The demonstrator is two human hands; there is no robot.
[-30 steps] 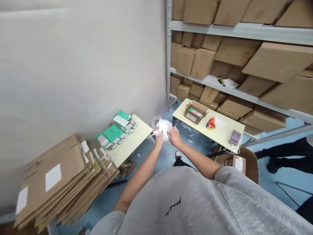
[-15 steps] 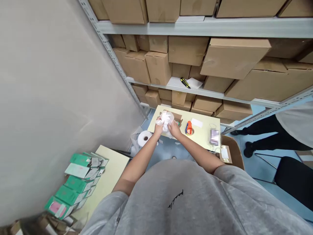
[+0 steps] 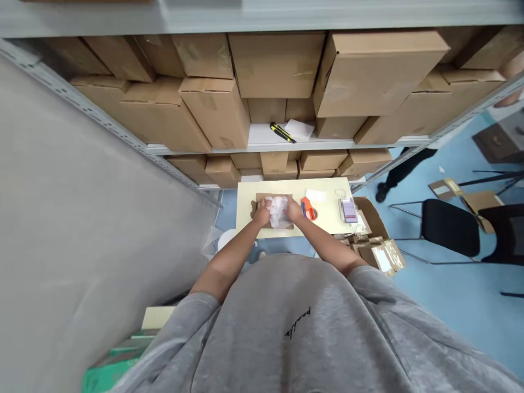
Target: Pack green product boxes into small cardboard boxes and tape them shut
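Between my two hands is a crumpled wad of thin white wrapping sheet [image 3: 279, 212], over an open cardboard box [image 3: 265, 195] on the pale yellow table. My left hand [image 3: 262, 213] is closed on the wad's left side. On the other side my right hand [image 3: 292, 209] grips it with curled fingers. The wad hides most of the box's inside. Just right of my right hand lies an orange tape dispenser [image 3: 308, 209] with a roll of tape.
A white paper [image 3: 316, 195] and a purple packet [image 3: 348, 210] lie on the table [image 3: 327, 224]. Boxed shelves [image 3: 278, 65] stand behind, holding a yellow-black utility knife [image 3: 282, 132]. A carton of flattened cardboard [image 3: 374, 254] and a black chair [image 3: 450, 226] are at right; a white roll [image 3: 226, 238] is at left.
My hands have brought the white wad down over the open box, which now shows around it. The view has swung right, and the green packages at left have mostly left it.
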